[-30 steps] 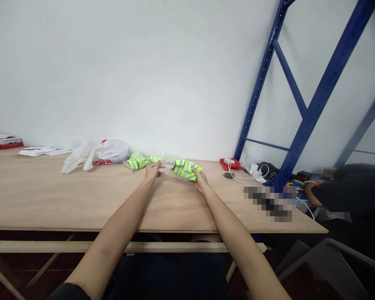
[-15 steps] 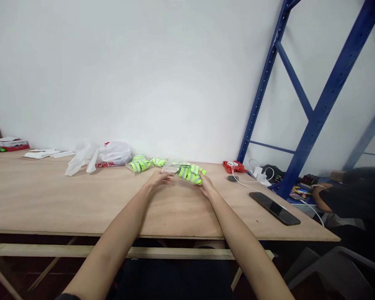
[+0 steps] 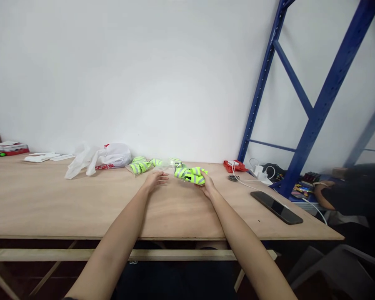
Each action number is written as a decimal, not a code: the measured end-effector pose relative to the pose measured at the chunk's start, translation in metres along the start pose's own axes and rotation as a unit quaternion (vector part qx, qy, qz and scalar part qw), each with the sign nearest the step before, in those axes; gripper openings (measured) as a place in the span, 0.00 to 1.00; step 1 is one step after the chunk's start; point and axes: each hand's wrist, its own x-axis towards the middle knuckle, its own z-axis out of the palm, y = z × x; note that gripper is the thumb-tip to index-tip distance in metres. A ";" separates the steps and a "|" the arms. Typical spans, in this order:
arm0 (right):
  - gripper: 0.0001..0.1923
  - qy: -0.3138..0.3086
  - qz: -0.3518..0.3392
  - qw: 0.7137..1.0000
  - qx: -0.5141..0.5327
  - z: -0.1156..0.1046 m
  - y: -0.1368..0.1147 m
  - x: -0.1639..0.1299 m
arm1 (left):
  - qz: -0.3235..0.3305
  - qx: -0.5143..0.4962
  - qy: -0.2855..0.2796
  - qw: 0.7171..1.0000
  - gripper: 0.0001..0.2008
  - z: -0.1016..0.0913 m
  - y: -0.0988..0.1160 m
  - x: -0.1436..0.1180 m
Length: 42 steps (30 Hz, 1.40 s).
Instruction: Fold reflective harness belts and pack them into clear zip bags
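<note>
The right hand [image 3: 208, 185] had its fingers closed on the right end of a folded fluorescent yellow-green garment with silver reflective stripes [image 3: 192, 175], held above the wooden table [image 3: 81, 208]. The left hand's [image 3: 154, 180] fingers were parted and loosely curved near clear plastic wrapping [image 3: 166, 165] beside the garment; contact could not be told. Further left, a clear bag [image 3: 131, 170] contained a similar striped bundle [image 3: 140, 165], beside a white plastic carrier bag [image 3: 117, 154], contents hidden.
</note>
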 end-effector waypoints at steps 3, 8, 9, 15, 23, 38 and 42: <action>0.18 -0.034 0.008 0.999 -0.015 -0.011 -0.006 -0.003 | 0.045 -0.061 0.094 0.993 0.07 -0.010 0.009 0.006; 0.17 -0.132 0.050 0.985 -0.099 -0.013 -0.007 -0.013 | 0.113 -0.145 0.167 0.969 0.07 -0.023 0.031 0.009; 0.17 -0.145 0.046 0.982 -0.113 -0.010 -0.006 -0.015 | 0.119 -0.154 0.167 0.966 0.06 -0.023 0.034 0.009; 0.20 -0.118 -0.078 0.983 -0.121 0.006 -0.010 -0.013 | 0.078 -0.132 0.098 0.983 0.08 0.001 0.035 0.008; 0.29 -0.129 -0.101 0.980 -0.112 0.017 -0.010 -0.020 | 0.025 0.007 -0.037 0.999 0.18 0.047 0.016 -0.006; 0.11 -0.124 -0.002 0.985 -0.121 -0.027 -0.036 -0.013 | -0.022 0.223 -0.160 0.961 0.28 0.048 0.017 -0.017; 0.16 -0.161 -0.007 0.980 -0.117 -0.018 -0.034 -0.019 | -0.007 0.211 -0.155 0.965 0.21 0.059 0.016 -0.018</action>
